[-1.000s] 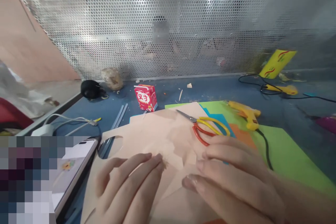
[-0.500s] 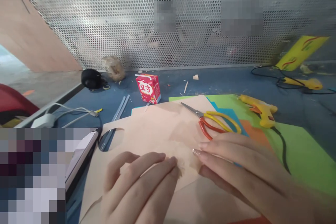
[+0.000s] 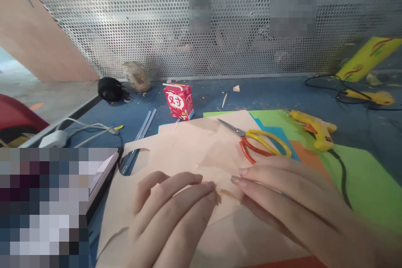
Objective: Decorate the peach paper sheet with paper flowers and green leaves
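A large peach paper sheet lies on the blue table, with a round cut-out at its left edge. My left hand rests flat on it, fingers pointing right. My right hand lies flat beside it, fingers pointing left. The fingertips of both hands almost meet over a small folded flap of the peach paper and press on it. Neither hand grips anything. Scissors with yellow and red handles lie on the paper just beyond my right hand.
Green, blue and orange sheets lie under the peach one. A yellow glue gun with a black cord sits at the right. A red carton, glue sticks, a phone and a perforated metal wall surround the work.
Both hands have drawn closer together over the fold, the right fingertips sliding left. The view has tilted slightly, so the table objects sit a little higher and to the right.
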{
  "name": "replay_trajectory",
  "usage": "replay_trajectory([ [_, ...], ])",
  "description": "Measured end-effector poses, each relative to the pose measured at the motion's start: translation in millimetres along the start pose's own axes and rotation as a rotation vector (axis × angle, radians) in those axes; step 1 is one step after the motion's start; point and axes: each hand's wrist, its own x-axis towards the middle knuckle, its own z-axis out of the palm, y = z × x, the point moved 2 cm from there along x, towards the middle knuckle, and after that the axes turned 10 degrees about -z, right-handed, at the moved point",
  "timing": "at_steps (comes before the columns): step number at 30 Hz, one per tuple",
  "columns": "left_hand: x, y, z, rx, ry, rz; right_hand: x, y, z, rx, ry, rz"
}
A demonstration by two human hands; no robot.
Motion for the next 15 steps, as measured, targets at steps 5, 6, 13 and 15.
replay_trajectory([
  [5, 0.8, -3.1, -2.1, 0.014, -0.044, 0.06, 1.0, -4.4, -0.4, -0.025, 0.026, 0.059],
  [6, 0.4, -4.5, -2.7, 0.016, -0.066, 0.072, 1.1, -4.8, -0.2, -0.027, 0.04, 0.087],
  [13, -1.8, -7.4, -2.1, 0.018, -0.063, 0.103, -1.7, -7.2, 3.4, -0.039, 0.024, 0.054],
  [15, -1.3, -5.6, -0.7, 0.003, -0.025, 0.077, 0.2, -7.3, 0.6, -0.046, 0.048, 0.069],
])
